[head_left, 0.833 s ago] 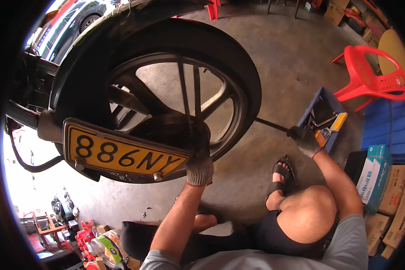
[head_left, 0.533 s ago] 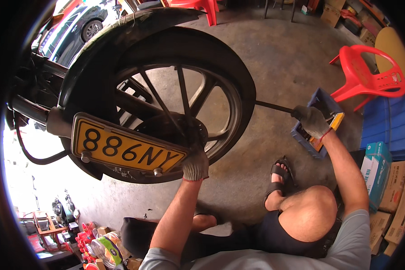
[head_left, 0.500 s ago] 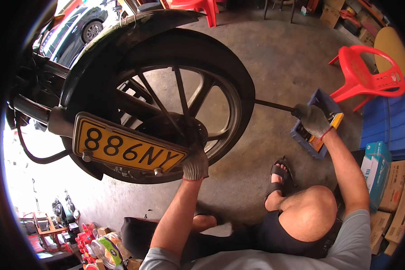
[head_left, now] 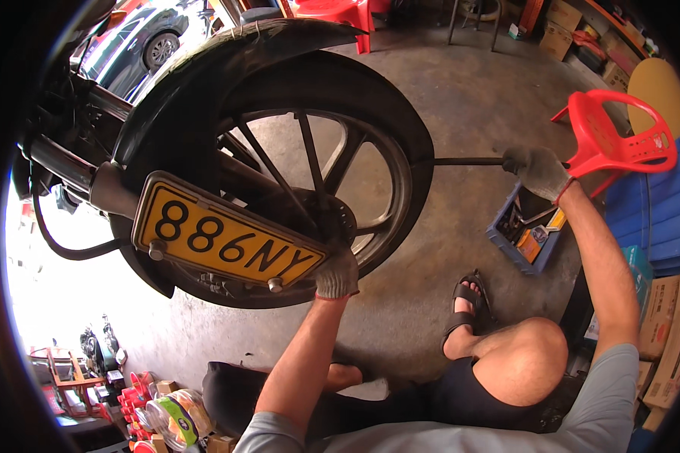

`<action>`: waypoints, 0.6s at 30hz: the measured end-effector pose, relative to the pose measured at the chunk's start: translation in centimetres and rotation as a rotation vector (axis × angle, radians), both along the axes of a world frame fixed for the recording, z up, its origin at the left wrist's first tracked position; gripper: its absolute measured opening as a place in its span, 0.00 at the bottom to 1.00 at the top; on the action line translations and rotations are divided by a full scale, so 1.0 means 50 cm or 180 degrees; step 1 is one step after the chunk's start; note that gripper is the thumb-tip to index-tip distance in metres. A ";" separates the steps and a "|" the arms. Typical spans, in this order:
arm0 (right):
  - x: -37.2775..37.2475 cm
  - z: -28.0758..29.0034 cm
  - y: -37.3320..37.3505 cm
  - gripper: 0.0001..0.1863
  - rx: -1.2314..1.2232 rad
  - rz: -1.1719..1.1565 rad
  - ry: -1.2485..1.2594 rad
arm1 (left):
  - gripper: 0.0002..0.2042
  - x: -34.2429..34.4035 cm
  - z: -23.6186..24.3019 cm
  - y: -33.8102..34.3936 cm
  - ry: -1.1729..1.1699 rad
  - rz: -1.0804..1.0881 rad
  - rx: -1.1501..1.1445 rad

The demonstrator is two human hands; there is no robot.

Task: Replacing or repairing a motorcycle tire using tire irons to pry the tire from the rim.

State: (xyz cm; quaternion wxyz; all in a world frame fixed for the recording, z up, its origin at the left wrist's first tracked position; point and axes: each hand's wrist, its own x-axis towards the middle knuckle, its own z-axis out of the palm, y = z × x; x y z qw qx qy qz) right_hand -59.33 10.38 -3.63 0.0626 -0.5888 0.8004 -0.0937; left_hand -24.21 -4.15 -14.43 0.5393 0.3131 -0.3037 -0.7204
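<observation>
A motorcycle wheel [head_left: 408, 196] with a black tyre and dark spokes stands under a black mudguard [head_left: 151, 113]. A yellow number plate [head_left: 230, 230] hangs in front of it. My right hand [head_left: 533, 167], in a grey glove, grips a dark bar [head_left: 467, 161] that reaches horizontally into the right side of the tyre. My gloved left hand [head_left: 337, 270] is at the wheel hub, just beside the plate's right end. Its fingers are bent into the dark area there, and I cannot make out what they hold.
A blue crate [head_left: 536, 260] of tools sits on the floor [head_left: 476, 90] below the bar. A red plastic chair [head_left: 619, 151] and cardboard boxes [head_left: 669, 340] are at the right. Assorted goods [head_left: 177, 415] lie at lower left; a car [head_left: 117, 57] stands beyond the mudguard.
My right hand has risen and shifted rightward with the bar, now nearly level. The wheel's spokes have turned. My left hand remains by the hub.
</observation>
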 end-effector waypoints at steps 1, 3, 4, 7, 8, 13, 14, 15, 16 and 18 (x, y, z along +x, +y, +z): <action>0.003 0.006 -0.001 0.10 0.0006 0.0011 -0.0003 | 0.16 0.000 -0.002 -0.001 -0.0003 0.0011 0.0006; 0.013 0.017 0.004 0.09 0.0029 -0.0017 0.0382 | 0.16 -0.003 -0.005 -0.002 -0.0086 -0.0087 0.0119; 0.018 0.015 0.013 0.09 0.0037 -0.0020 0.0394 | 0.16 -0.008 0.003 0.000 -0.0074 -0.0092 0.0126; 0.080 0.014 0.049 0.12 -0.0019 0.0019 0.0407 | 0.12 -0.011 0.023 0.005 -0.0316 0.0056 0.0015; 0.097 0.009 0.065 0.12 -0.0022 -0.0003 0.0419 | 0.12 -0.011 0.027 0.004 0.0129 0.0071 0.0203; 0.101 -0.002 0.070 0.12 0.0167 -0.0075 0.0520 | 0.12 -0.002 0.044 0.006 0.0863 -0.0036 0.0482; 0.077 -0.006 0.063 0.12 0.0143 -0.0011 0.0462 | 0.12 -0.007 0.042 0.008 0.0404 -0.0044 0.0325; 0.053 -0.017 0.058 0.11 -0.0066 0.0026 0.0372 | 0.13 -0.011 0.040 0.008 -0.0056 -0.0041 0.0165; 0.040 -0.020 0.047 0.11 -0.0091 0.0040 0.0379 | 0.13 -0.009 0.034 0.007 -0.0049 -0.0025 0.0141; 0.021 -0.024 0.022 0.09 -0.0164 0.0268 0.0591 | 0.13 -0.002 0.020 0.001 -0.0049 0.0067 -0.0116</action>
